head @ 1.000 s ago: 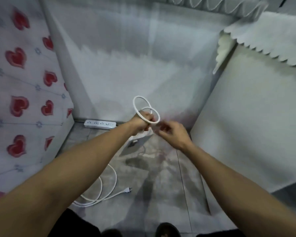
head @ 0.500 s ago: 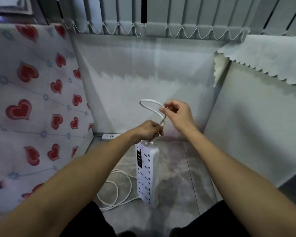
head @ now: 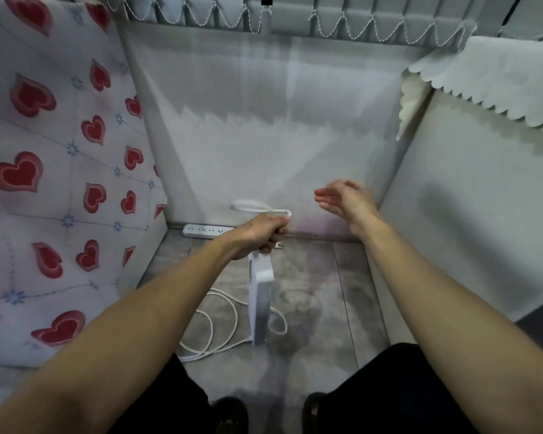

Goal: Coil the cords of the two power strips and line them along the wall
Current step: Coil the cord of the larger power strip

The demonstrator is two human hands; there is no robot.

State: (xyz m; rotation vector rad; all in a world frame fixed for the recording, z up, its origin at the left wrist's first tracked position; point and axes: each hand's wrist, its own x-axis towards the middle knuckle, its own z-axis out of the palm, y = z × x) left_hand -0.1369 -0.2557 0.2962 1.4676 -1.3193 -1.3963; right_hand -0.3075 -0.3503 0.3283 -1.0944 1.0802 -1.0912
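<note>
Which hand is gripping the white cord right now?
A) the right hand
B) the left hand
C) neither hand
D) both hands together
B: the left hand is closed around the coiled cord, with the large power strip hanging below it, while the right hand is open and apart from the cord, holding nothing.

There is only one view, from a wide-angle camera on the person's head, looking forward and steeply down into a room corner. The grey tiled floor [head: 311, 296] fills the middle, reaching to the pale grey back wall [head: 264, 136]; the bottom edge takes in the wearer's dark shoes [head: 229, 411]. Both bare forearms stretch away from the lens, close and large, and straight lines bow towards the frame's edges.
</note>
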